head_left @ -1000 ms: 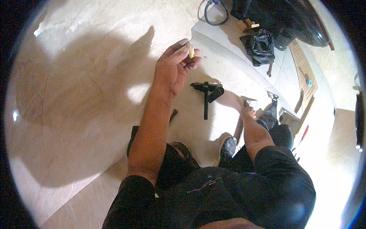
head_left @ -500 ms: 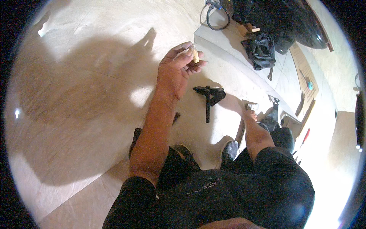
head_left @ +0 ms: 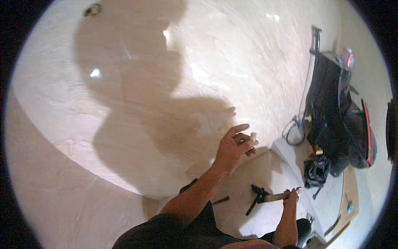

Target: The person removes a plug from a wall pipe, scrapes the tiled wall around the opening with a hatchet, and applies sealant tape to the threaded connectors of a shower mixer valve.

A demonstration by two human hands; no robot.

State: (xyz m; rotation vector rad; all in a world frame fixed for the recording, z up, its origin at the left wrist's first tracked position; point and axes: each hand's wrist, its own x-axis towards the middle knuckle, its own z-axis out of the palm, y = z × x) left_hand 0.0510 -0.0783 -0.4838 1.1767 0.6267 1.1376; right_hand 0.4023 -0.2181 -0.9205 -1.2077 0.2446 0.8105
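Observation:
My left hand (head_left: 236, 145) is raised in front of the pale wall, thumb and fingertips pinching a small, pale, stubby cylinder (head_left: 253, 137); its exact kind does not show. Lower and to the right, my right hand (head_left: 290, 196) is closed round what looks like a hammer (head_left: 274, 197). Its pale handle points left, and a bit of metal shows beyond the fingers. Just past the handle's end, partly overlapped by it in view, lies a black clamp-like tool (head_left: 253, 203) with a long bar, on the floor.
A dark round hole (head_left: 93, 9) marks the wall at upper left. A black plastic bag (head_left: 316, 172) lies on the step (head_left: 286, 155) at right, near a large black covered object (head_left: 327, 99) and a looped hose (head_left: 294, 133). A wooden board (head_left: 350, 186) stands farther right.
My view has swung up and left, showing more wall. My left hand still pinches the small cylinder. The hammer's handle now points left towards the black tool instead of down.

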